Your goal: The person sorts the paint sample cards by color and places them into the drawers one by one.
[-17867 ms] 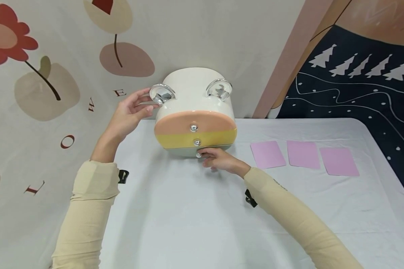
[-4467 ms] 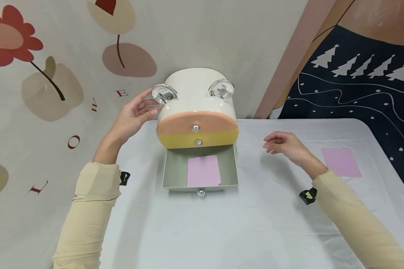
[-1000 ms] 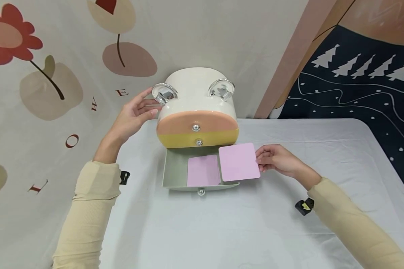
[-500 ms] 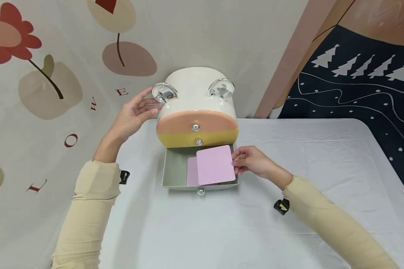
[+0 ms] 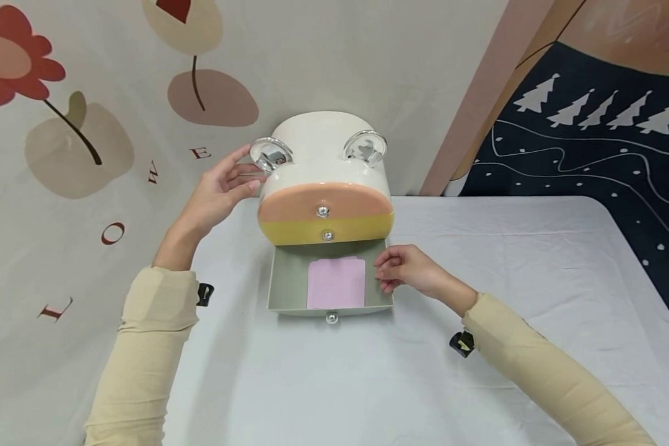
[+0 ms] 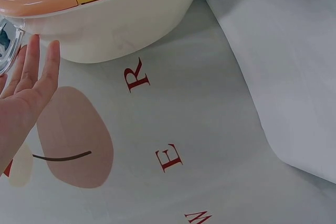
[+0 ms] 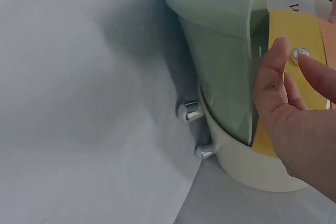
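A small white drawer cabinet (image 5: 326, 148) with two round silver ears stands at the back of the table. Its lowest, green drawer (image 5: 288, 279) is pulled out, and a pile of pink square cards (image 5: 336, 284) lies flat inside, edges slightly offset. My left hand (image 5: 214, 192) is at the left silver ear (image 5: 270, 155), fingers extended; in the left wrist view the left hand (image 6: 26, 93) is beside the cabinet's side. Over the drawer's right wall, my right hand (image 5: 412, 271) hovers with loosely bent fingers and nothing in them. The right wrist view shows the right hand (image 7: 299, 119) near the drawer's outside (image 7: 220, 61).
Orange (image 5: 290, 201) and yellow (image 5: 290, 234) drawer fronts with silver knobs are shut above the open one. Behind the cabinet hangs a printed cloth (image 5: 424, 93). White cloth covers the table (image 5: 535, 297). Small silver feet (image 7: 190, 112) hold the cabinet up.
The green drawer, shut at first, is pulled out. Three pink cards left the table on the right. In the last second my right hand carried one leftward onto the pile and let go.
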Demonstrator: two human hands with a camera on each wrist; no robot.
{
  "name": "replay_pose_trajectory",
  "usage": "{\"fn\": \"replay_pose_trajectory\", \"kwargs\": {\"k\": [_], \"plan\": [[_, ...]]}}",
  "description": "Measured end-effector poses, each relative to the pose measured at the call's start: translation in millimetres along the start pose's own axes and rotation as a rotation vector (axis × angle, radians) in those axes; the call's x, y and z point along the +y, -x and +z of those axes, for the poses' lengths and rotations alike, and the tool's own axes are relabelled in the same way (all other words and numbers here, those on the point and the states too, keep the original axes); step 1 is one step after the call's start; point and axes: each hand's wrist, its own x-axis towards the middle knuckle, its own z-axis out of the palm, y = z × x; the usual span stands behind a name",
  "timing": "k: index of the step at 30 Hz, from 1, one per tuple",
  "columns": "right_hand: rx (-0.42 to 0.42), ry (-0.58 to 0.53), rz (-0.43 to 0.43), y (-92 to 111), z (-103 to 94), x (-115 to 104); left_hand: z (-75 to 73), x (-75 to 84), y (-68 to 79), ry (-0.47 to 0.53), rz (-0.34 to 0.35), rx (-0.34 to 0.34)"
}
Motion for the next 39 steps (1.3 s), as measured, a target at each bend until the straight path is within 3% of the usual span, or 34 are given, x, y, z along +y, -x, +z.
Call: {"fn": "replay_pose_trajectory", "kwargs": {"k": [6, 12, 21, 25, 29, 39], "plan": [[-0.031, 0.015, -0.024, 5, 10.7, -10, -0.6, 0.7, 1.7, -0.015, -0.008, 0.002], [-0.16, 0.011, -0.067, 12, 29.5, -11, -0.9, 0.8, 2.4, -0.014, -0.008, 0.003], [-0.376, 0.04, -0.029, 20, 63.5, 22, -0.6, 1.4, 2.1, -0.017, -0.018, 0.004], [-0.361, 0.084, -0.014, 20, 72.3, 42, -0.3, 1.6, 1.9, -0.024, -0.022, 0.002], [-0.323, 0.172, -0.057, 19, 75.3, 53, -0.2, 1.5, 2.0, -0.023, -0.024, 0.0], [-0.287, 0.25, -0.153, 5, 65.8, 50, 0.3, 3.6, 2.0, -0.022, -0.027, 0.001]]}}
